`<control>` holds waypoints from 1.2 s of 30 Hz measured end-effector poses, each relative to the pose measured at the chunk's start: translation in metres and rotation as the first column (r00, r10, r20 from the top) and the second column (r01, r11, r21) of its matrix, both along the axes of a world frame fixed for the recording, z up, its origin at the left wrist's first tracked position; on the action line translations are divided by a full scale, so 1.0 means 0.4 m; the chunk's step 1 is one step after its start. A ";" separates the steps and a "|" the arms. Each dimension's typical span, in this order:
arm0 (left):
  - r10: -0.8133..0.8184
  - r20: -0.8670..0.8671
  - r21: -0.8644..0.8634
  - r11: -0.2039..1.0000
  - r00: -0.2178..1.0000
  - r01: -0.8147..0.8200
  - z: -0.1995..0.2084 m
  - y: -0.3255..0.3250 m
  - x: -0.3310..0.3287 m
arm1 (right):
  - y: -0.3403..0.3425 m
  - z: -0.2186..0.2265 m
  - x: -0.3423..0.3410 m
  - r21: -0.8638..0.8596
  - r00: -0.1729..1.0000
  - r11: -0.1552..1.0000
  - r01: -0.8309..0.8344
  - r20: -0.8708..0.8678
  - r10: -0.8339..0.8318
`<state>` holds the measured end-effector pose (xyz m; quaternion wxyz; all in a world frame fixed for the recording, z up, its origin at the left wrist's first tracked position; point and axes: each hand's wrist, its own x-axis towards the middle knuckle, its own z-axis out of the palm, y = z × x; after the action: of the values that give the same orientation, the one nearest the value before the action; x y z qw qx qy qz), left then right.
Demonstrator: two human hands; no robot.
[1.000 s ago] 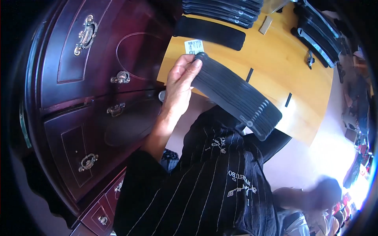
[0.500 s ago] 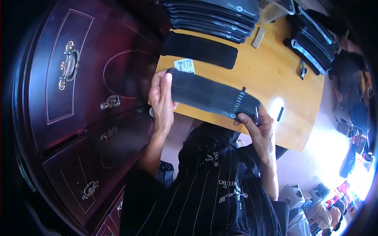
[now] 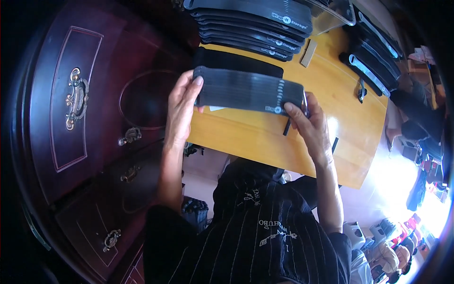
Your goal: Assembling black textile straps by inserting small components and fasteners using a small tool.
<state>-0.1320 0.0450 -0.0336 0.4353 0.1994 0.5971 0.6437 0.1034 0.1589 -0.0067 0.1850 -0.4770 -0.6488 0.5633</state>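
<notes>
Thumb and fingers of the left hand (image 3: pixel 179 111) are closed on the left end of a flat bundle of black straps (image 3: pixel 241 90), and the right hand (image 3: pixel 312 128) grasps its right end in a similar manner, thumb on the near face. So the bundle spans the space between the two hands, its long side going from left to right across the person's front; neither hand is nearer, because each one touches an end. It seems to me held raised over the tabletop (image 3: pixel 265 142), not resting on it.

Just beyond it, a black strap pile (image 3: pixel 236 60) lies almost parallel, partly hidden by the bundle, with its left end close to the left hand. How many pieces it has, I cannot tell. Below the bundle's lower edge peeps a bit of white label (image 3: pixel 215 108). One short dark strip (image 3: pixel 287 127) lies just left of the right hand.

Farther back are a stack of dark straps (image 3: pixel 246 33), a small wooden block (image 3: pixel 309 53) and a clear box (image 3: pixel 351 22); other straps (image 3: pixel 371 73) lie toward the right side. At the person's left stands a dark red cabinet (image 3: pixel 109 94).
</notes>
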 end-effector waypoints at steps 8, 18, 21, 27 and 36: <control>0.042 -0.519 -0.096 0.990 0.854 -0.107 -0.021 0.097 -0.096 | 0.089 -0.053 -0.053 0.178 0.998 0.983 -0.036 0.053 0.027; 0.001 -0.694 -0.122 0.985 0.720 -0.119 -0.059 0.132 -0.130 | 0.094 -0.079 -0.063 0.151 0.993 0.987 -0.048 0.115 0.031; 0.001 -0.723 -0.121 0.984 0.691 -0.129 -0.057 0.125 -0.124 | 0.094 -0.083 -0.066 0.161 0.986 0.985 -0.069 0.161 0.043; -0.034 -0.787 -0.153 0.978 0.616 -0.143 -0.073 0.122 -0.122 | 0.098 -0.065 -0.079 0.252 0.950 0.956 -0.149 0.303 0.068; -0.015 -0.664 -0.116 0.990 0.748 -0.083 -0.062 0.130 -0.102 | 0.108 -0.092 -0.077 0.384 0.913 0.902 -0.197 0.408 0.026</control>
<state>-0.1729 0.0972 -0.0586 0.1961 0.3731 0.7592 0.4960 0.0726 0.2023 -0.0436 0.1155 -0.4907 -0.8045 0.3141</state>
